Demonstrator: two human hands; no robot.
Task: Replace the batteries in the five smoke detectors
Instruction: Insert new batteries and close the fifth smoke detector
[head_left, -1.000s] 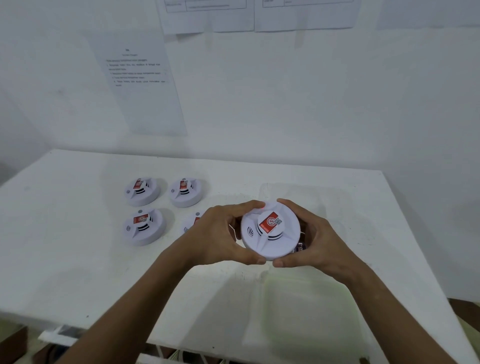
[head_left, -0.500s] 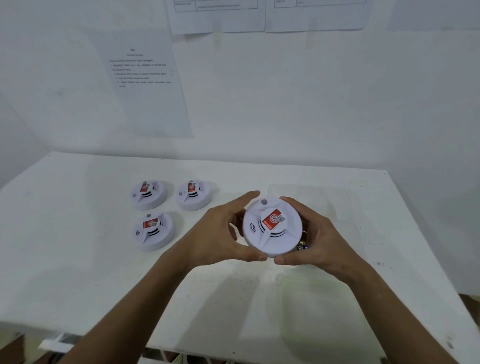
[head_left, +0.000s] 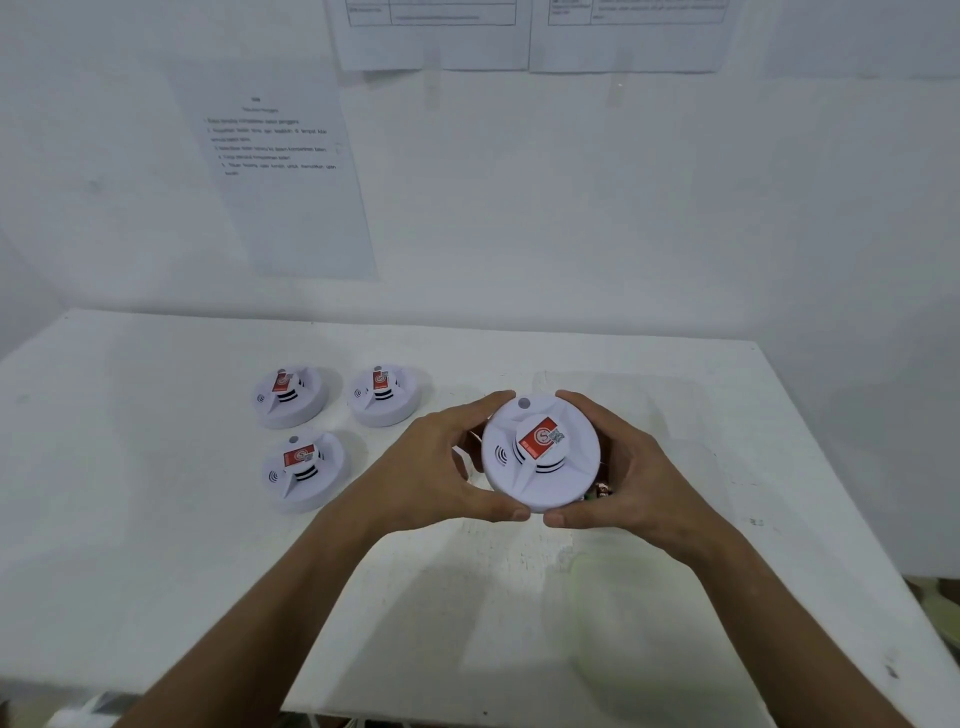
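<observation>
A round white smoke detector (head_left: 540, 457) with a red label is held above the white table (head_left: 156, 571), its face tilted toward me. My left hand (head_left: 431, 467) grips its left rim and my right hand (head_left: 634, 473) grips its right rim. A small dark and copper-coloured part (head_left: 600, 489) shows under the detector's lower right edge. Three more white detectors rest face up on the table to the left: back left (head_left: 290, 396), back middle (head_left: 383, 395), front left (head_left: 304, 470). A fifth one is hidden behind my left hand.
Printed paper sheets (head_left: 285, 171) hang on the white wall behind the table. A faint clear plastic sheet or bag (head_left: 649, 400) lies on the table beyond my right hand. The table's right edge (head_left: 852, 519) runs close to my right arm.
The held detector has turned clockwise between my hands, so its red label tilts further. My view has shifted slightly, and the fifth detector slipped out of sight behind my left hand.
</observation>
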